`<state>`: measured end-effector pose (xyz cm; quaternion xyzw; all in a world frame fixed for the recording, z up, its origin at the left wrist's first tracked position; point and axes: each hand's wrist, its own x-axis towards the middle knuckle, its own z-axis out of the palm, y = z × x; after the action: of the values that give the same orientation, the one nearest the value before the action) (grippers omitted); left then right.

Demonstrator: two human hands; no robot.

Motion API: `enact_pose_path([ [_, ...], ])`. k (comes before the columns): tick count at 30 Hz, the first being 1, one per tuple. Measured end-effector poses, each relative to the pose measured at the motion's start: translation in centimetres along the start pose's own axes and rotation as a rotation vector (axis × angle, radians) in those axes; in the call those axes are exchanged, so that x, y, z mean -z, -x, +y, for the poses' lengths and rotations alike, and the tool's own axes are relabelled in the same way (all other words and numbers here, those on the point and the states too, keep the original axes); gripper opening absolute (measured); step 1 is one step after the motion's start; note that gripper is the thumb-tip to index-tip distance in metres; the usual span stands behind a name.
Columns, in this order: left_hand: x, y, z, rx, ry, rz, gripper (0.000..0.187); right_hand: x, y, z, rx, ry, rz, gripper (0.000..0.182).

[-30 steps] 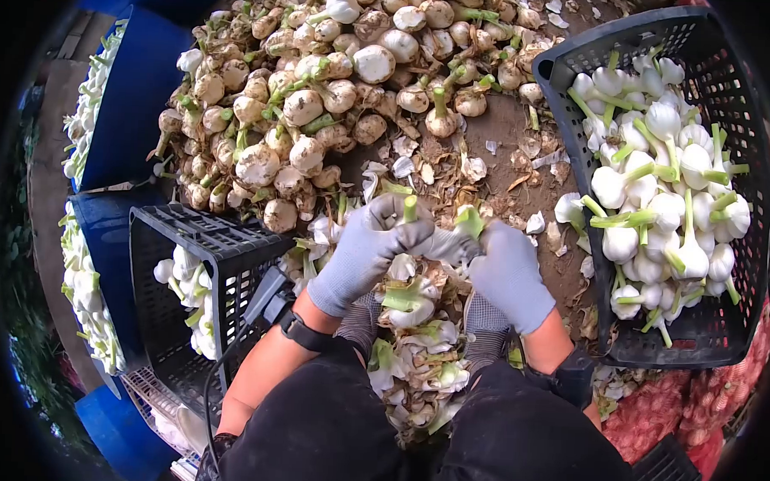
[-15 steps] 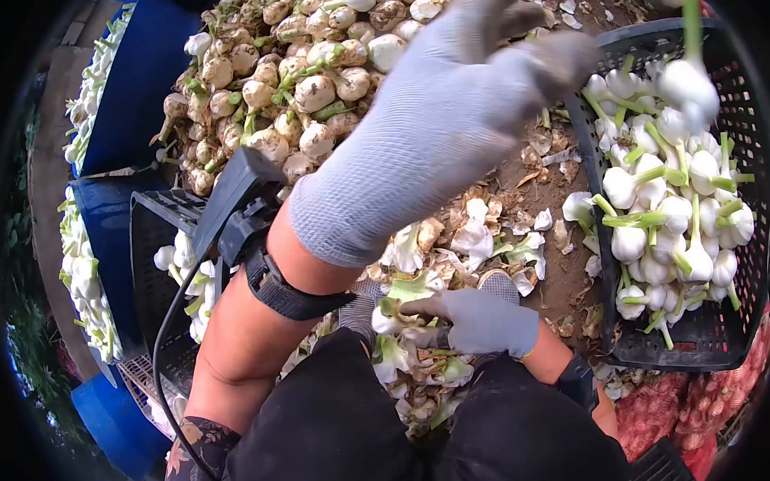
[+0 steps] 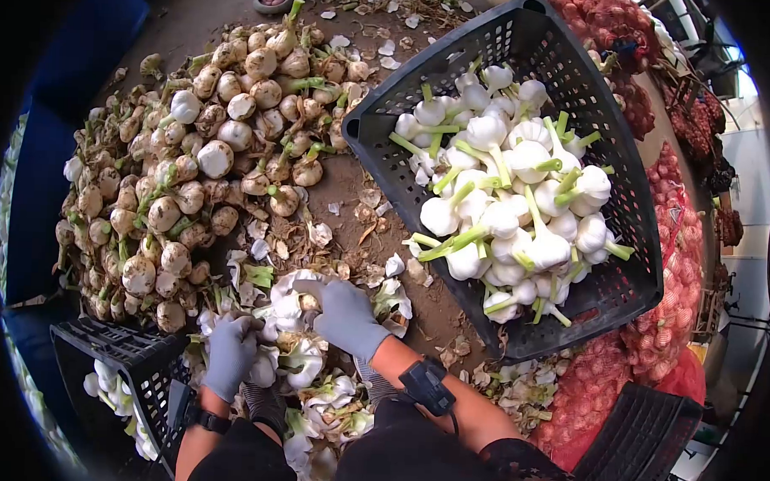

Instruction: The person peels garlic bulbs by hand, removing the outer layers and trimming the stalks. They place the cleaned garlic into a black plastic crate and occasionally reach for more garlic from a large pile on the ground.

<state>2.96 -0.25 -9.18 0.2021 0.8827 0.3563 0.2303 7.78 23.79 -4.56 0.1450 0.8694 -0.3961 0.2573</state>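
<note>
So, I see a round white garlic piece (image 3: 263,368) low between my two hands, and I can't tell which way its long side points. It sits just right of my left grip (image 3: 231,354), and below and left of my right grip (image 3: 344,320). My left fingers are curled in, but I can't tell what they hold. My right fingers reach left, a bit bent, over garlic skins (image 3: 303,362); I can't tell if they pinch anything.
</note>
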Motion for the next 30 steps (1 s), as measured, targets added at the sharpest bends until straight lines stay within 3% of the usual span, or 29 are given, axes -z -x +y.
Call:
enact_pose_path([
  [1,0.4,-0.7,1.2,-0.12,-0.012,0.055,0.021,0.0,0.4,-0.4,-0.01,0.002,0.006,0.059],
  [3,0.8,-1.7,6.3,0.169,0.669,0.005,0.039,-0.9,1.0,-1.5,0.08,0.026,0.2,0.068],
  [4,0.8,-2.2,7.5,0.208,0.96,-0.135,0.054,-0.4,1.3,-2.6,0.128,0.007,0.1,0.072],
  [5,2.2,-2.6,8.9,0.153,0.676,-0.133,0.05,-2.1,0.6,-1.5,0.549,-0.261,0.34,0.071],
  [6,2.1,-2.8,7.2,0.206,0.82,-0.129,0.043,-1.8,0.9,-1.8,0.522,-0.492,0.297,0.068],
  [7,3.4,-3.1,7.2,0.246,0.821,-0.153,0.038,-0.4,1.4,-1.9,0.242,-1.038,-0.01,0.063],
  [8,4.1,-3.4,6.3,0.238,0.872,-0.221,0.037,0.3,1.1,-1.7,0.152,-1.364,-0.007,0.061],
  [9,4.0,-3.0,7.6,0.307,0.992,-0.069,0.039,0.7,0.3,0.0,0.055,-1.243,-0.018,0.057],
  [10,3.8,-3.0,6.8,0.276,0.894,-0.159,0.067,1.3,0.3,-1.0,0.009,-1.262,-0.032,0.05],
  [11,4.0,-2.7,7.9,0.237,0.894,-0.186,0.074,1.0,-0.2,0.3,0.126,-1.1,-0.098,0.037],
  [13,3.3,-2.9,7.7,0.024,0.623,-0.328,0.081,1.2,-0.5,-1.6,0.119,-0.726,-0.166,0.028],
  [14,3.3,-2.8,8.0,-0.012,0.589,-0.289,0.079,-0.3,-1.1,-0.6,0.443,-0.681,0.024,0.029],
  [15,3.2,-2.7,8.2,-0.05,0.554,-0.249,0.078,-0.4,-0.8,-0.6,0.436,-0.683,0.02,0.029],
  [17,2.8,-2.3,7.8,0.023,0.616,-0.232,0.076,0.0,-0.3,-1.3,0.135,-0.973,-0.137,0.029],
  [18,2.7,-1.9,7.5,0.098,0.68,-0.213,0.074,0.7,0.2,-2.1,-0.005,-0.9,-0.178,0.03],
  [21,2.4,-1.8,7.7,0.094,0.88,-0.156,0.068,0.6,0.6,-1.9,0.001,-0.848,-0.17,0.026],
  [23,3.0,-1.9,8.2,0.161,0.906,-0.162,0.07,0.2,0.9,-2.0,-0.034,-1.017,-0.157,0.024],
  [25,3.6,-1.9,8.6,0.215,1.024,-0.219,0.07,1.7,1.5,-3.4,-0.13,-0.891,-0.133,0.023],
  [26,3.5,-1.8,7.9,0.162,1.002,-0.247,0.068,-0.1,0.7,-1.5,-0.007,-0.821,0.011,0.022],
  [27,3.5,-1.8,7.8,0.164,1.001,-0.246,0.068,0.0,0.9,-1.2,-0.007,-0.822,0.009,0.022],
  [29,3.8,-1.7,7.8,0.334,1.399,-0.371,0.077,0.0,1.0,-1.0,0.257,0.077,0.33,0.02],
  [30,3.3,-1.8,8.2,0.383,1.344,-0.349,0.083,-0.6,1.0,-1.0,0.38,0.038,0.48,0.019],
])
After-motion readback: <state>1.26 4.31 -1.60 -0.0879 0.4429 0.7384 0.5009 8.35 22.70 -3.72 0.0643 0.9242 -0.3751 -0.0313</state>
